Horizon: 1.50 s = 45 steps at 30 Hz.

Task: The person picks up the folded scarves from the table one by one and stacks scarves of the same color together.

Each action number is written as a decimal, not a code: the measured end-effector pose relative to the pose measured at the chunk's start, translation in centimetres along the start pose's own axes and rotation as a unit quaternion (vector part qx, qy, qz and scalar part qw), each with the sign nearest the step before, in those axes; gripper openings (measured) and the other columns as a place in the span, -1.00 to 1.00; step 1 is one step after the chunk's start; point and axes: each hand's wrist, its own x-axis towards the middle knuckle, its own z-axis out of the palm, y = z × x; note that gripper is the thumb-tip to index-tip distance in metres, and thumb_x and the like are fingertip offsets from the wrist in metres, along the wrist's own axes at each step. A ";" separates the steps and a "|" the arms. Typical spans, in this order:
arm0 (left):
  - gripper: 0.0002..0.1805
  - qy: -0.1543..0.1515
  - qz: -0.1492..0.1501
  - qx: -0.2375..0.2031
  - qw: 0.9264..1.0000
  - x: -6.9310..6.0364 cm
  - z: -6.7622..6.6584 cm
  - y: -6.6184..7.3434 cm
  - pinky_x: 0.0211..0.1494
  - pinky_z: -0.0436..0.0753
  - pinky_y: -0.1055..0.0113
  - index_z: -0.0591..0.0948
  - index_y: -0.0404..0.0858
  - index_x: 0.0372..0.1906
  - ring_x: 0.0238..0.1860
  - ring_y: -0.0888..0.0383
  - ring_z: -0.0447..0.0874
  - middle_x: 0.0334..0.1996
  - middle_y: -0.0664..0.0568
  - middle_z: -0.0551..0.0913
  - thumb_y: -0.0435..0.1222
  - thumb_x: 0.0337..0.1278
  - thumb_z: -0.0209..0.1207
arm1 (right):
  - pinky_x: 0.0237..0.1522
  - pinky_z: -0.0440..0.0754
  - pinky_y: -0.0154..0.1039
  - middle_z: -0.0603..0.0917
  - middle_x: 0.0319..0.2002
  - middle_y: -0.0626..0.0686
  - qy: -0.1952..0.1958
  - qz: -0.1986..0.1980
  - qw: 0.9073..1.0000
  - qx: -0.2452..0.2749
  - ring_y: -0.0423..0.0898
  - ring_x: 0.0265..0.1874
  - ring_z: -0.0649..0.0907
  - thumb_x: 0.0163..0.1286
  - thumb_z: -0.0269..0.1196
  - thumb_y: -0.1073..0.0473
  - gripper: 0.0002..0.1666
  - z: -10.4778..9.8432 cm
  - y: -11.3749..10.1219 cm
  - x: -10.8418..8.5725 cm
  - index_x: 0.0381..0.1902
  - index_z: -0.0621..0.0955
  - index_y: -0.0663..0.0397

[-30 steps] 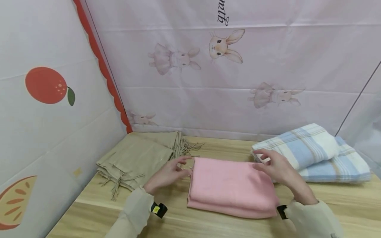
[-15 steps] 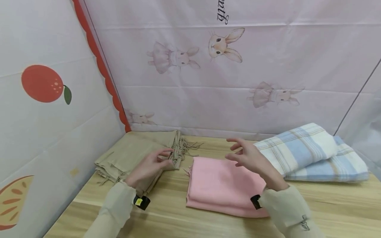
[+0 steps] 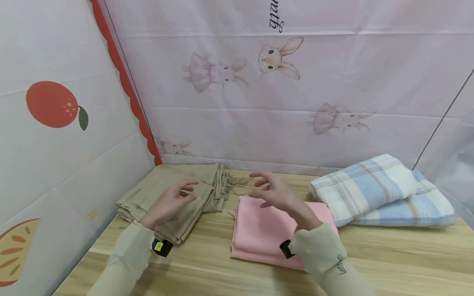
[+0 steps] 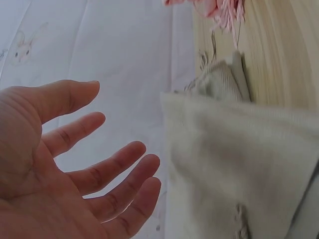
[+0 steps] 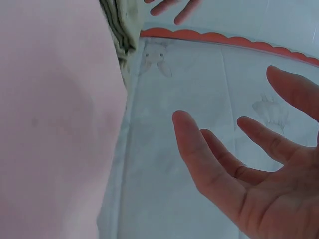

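Note:
A folded beige scarf (image 3: 200, 172) with twisted fringe lies at the back left of the table. Above it hovers my left hand (image 3: 172, 202), fingers spread and loosely bent, holding nothing; the left wrist view shows the bare palm (image 4: 60, 164) beside the beige cloth. In the middle lies a folded pink scarf (image 3: 259, 234), a bit of its fringe showing at the left edge. My right hand (image 3: 279, 195) is over its far part, fingers apart and holding nothing. The right wrist view has these fingers (image 5: 209, 169) clear of the pink cloth. My right forearm hides part of the pink scarf.
Two folded blue and white plaid cloths (image 3: 374, 185) overlap at the back right, one partly on the other. The wooden table (image 3: 207, 267) meets a rabbit-print backdrop (image 3: 240, 135) behind and a fruit-print wall (image 3: 107, 172) on the left.
Both hands have moved left: the left from beside the pink scarf to over the beige one, the right from near the plaid cloths to over the pink scarf. The beige scarf's near edge lies differently.

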 end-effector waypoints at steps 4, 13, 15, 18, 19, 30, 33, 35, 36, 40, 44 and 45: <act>-0.48 0.006 -0.007 0.001 1.000 0.0 -0.7 -0.5 0.11 0.58 -0.13 0.43 -0.32 0.42 0.13 -0.25 0.58 0.20 -0.41 0.53 -0.23 0.48 0.15 | -0.13 0.72 0.05 0.45 0.24 0.39 -0.008 0.002 1.000 0.015 0.22 0.05 0.62 0.41 0.29 0.29 -0.35 1.3 -0.3 0.8 0.42 0.41 0.21; -0.48 0.019 -0.001 0.018 1.000 0.0 -2.3 -1.6 0.12 0.57 -0.16 0.43 -0.38 0.40 0.10 -0.32 0.60 0.17 -0.46 0.53 -0.24 0.47 0.16 | -0.20 0.74 -0.02 0.50 0.20 0.33 -0.014 0.003 1.000 0.023 0.16 -0.01 0.67 0.40 0.33 0.28 -0.39 3.7 -0.8 2.0 0.38 0.47 0.13; -0.47 0.019 -0.013 0.017 1.000 -0.2 -2.7 -1.9 0.12 0.57 -0.16 0.41 -0.38 0.41 0.13 -0.33 0.57 0.19 -0.47 0.51 -0.24 0.48 0.15 | -0.22 0.74 -0.03 0.51 0.19 0.33 -0.021 0.001 1.000 0.023 0.15 -0.02 0.67 0.40 0.32 0.28 -0.39 4.2 -0.8 2.3 0.38 0.48 0.14; -0.45 0.020 -0.027 0.014 0.999 -0.3 -3.3 -2.6 0.12 0.57 -0.16 0.38 -0.38 0.44 0.16 -0.36 0.53 0.21 -0.48 0.49 -0.23 0.50 0.13 | -0.23 0.74 -0.04 0.50 0.19 0.34 -0.031 0.000 0.999 0.026 0.14 -0.05 0.68 0.41 0.32 0.28 -0.39 4.8 -0.9 2.6 0.39 0.47 0.14; -0.45 0.021 -0.032 0.012 0.999 -0.3 -3.5 -2.8 0.12 0.57 -0.16 0.37 -0.37 0.44 0.17 -0.36 0.52 0.21 -0.48 0.48 -0.23 0.50 0.13 | -0.23 0.74 -0.04 0.50 0.19 0.34 -0.033 0.001 0.999 0.028 0.13 -0.06 0.69 0.42 0.31 0.28 -0.39 4.9 -0.9 2.7 0.40 0.46 0.14; -0.44 0.044 -0.045 0.001 0.998 -0.1 -4.6 -5.3 0.13 0.54 -0.19 0.35 -0.44 0.43 0.16 -0.39 0.50 0.19 -0.51 0.48 -0.26 0.49 0.13 | -0.15 0.73 0.03 0.47 0.17 0.33 -0.042 0.009 0.998 0.047 0.13 -0.02 0.68 0.43 0.30 0.26 -0.39 6.0 -0.7 3.6 0.40 0.44 0.17; -0.46 0.058 -0.040 0.009 0.997 -0.4 -4.9 -6.1 0.09 0.56 -0.18 0.36 -0.48 0.40 0.13 -0.39 0.52 0.15 -0.52 0.50 -0.29 0.49 0.13 | -0.16 0.73 0.01 0.47 0.17 0.34 -0.046 0.011 0.998 0.047 0.13 -0.04 0.68 0.45 0.29 0.27 -0.40 6.4 -0.5 3.8 0.40 0.43 0.17; -0.47 0.063 -0.041 0.015 0.997 -0.6 -5.1 -6.7 0.07 0.57 -0.17 0.36 -0.50 0.39 0.12 -0.39 0.52 0.14 -0.52 0.50 -0.30 0.49 0.13 | -0.18 0.74 0.00 0.47 0.16 0.33 -0.046 0.014 0.998 0.048 0.11 -0.09 0.69 0.44 0.30 0.27 -0.39 6.7 -0.3 3.9 0.40 0.43 0.17; -0.47 0.066 -0.042 0.020 0.997 -0.6 -5.2 -6.9 0.06 0.57 -0.17 0.36 -0.51 0.38 0.12 -0.40 0.52 0.13 -0.52 0.51 -0.31 0.49 0.12 | -0.18 0.74 -0.01 0.48 0.16 0.33 -0.047 0.015 0.998 0.048 0.11 -0.11 0.69 0.44 0.30 0.27 -0.40 6.9 -0.3 4.0 0.39 0.44 0.16; -0.47 0.064 -0.053 0.026 0.996 -0.6 -5.7 -7.5 0.06 0.57 -0.17 0.35 -0.51 0.39 0.14 -0.40 0.50 0.14 -0.52 0.50 -0.31 0.50 0.11 | -0.16 0.73 0.01 0.45 0.18 0.38 -0.054 0.017 0.997 0.053 0.15 -0.06 0.67 0.43 0.29 0.29 -0.40 7.5 -0.2 4.3 0.39 0.44 0.18; -0.47 0.058 -0.059 0.023 0.996 -0.3 -6.0 -7.8 0.08 0.54 -0.20 0.33 -0.50 0.41 0.16 -0.41 0.48 0.14 -0.53 0.49 -0.30 0.52 0.09 | -0.15 0.73 0.04 0.44 0.19 0.41 -0.057 0.019 0.996 0.058 0.24 0.05 0.62 0.43 0.28 0.33 -0.39 8.1 -0.1 4.5 0.39 0.42 0.24; -0.47 0.059 -0.059 0.023 0.996 -0.2 -6.2 -7.9 0.08 0.54 -0.20 0.33 -0.50 0.40 0.16 -0.42 0.47 0.14 -0.53 0.49 -0.30 0.52 0.09 | -0.15 0.73 0.04 0.46 0.17 0.39 -0.058 0.021 0.996 0.059 0.23 0.05 0.62 0.42 0.29 0.32 -0.39 8.3 -0.1 4.6 0.39 0.42 0.25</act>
